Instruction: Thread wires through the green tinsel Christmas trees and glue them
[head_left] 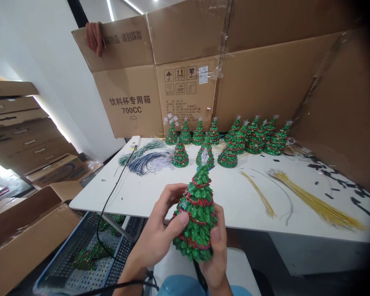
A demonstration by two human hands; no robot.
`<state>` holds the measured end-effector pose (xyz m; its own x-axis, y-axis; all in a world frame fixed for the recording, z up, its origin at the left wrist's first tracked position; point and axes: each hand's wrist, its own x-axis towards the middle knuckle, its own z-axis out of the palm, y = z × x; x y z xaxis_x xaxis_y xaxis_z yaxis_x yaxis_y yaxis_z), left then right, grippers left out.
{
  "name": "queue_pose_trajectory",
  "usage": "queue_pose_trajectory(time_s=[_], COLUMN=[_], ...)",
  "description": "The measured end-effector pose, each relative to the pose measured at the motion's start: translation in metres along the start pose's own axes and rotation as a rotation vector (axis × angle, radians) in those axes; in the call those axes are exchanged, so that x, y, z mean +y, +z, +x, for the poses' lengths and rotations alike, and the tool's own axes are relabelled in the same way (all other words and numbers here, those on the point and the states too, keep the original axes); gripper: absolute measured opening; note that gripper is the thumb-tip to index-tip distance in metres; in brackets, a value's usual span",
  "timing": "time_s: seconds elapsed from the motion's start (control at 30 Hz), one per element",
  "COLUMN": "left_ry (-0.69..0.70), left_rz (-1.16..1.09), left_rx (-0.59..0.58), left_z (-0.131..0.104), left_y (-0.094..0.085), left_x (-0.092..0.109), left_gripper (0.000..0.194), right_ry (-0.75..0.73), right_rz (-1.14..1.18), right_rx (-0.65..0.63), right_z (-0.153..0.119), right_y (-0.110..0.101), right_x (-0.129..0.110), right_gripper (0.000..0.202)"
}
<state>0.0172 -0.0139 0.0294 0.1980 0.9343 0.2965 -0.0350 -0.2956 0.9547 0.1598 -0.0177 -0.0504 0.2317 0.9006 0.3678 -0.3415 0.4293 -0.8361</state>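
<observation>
A small green Christmas tree (200, 213) with red garlands and a clear star-like topper stands upright between my hands, over the table's front edge. My left hand (162, 224) wraps round its left side, the thumb lying across the front. On the lower right side, my right hand (217, 250) grips it with the thumb at the front and the fingers partly hidden behind. Just behind its tip, another decorated tree (180, 154) and several more like it stand on the white table (135, 195).
Dark and green wire bundles (146, 162) lie at the table's left, with a black cable (115, 185) running down. Yellow strands (317, 201) lie right. Cardboard (188, 37) walls the back. A blue basket (46, 267) and an open box (33, 230) sit lower left.
</observation>
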Motion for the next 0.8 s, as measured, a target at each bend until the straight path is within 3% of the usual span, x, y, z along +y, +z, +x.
queue_pose_trajectory(time_s=[0.1,0.27,0.8], left_ry=[-0.022,-0.028,-0.064], left_rz=[-0.074,-0.129,-0.109], left_rx=[0.031,0.091,0.152], left_z=[-0.001,-0.003,-0.005], left_y=[0.008,0.017,0.024], left_x=[0.004,0.006,0.012], left_gripper=[0.049,0.049,0.04], right_ry=[0.054,-0.015,-0.08], right_rz=[0.062,-0.009,-0.075], right_rx=[-0.013,-0.004,-0.01], right_z=[-0.001,-0.003,-0.003], right_y=[-0.004,-0.006,-0.001], right_x=[0.005,0.003,0.001], right_gripper=[0.053,0.054,0.051])
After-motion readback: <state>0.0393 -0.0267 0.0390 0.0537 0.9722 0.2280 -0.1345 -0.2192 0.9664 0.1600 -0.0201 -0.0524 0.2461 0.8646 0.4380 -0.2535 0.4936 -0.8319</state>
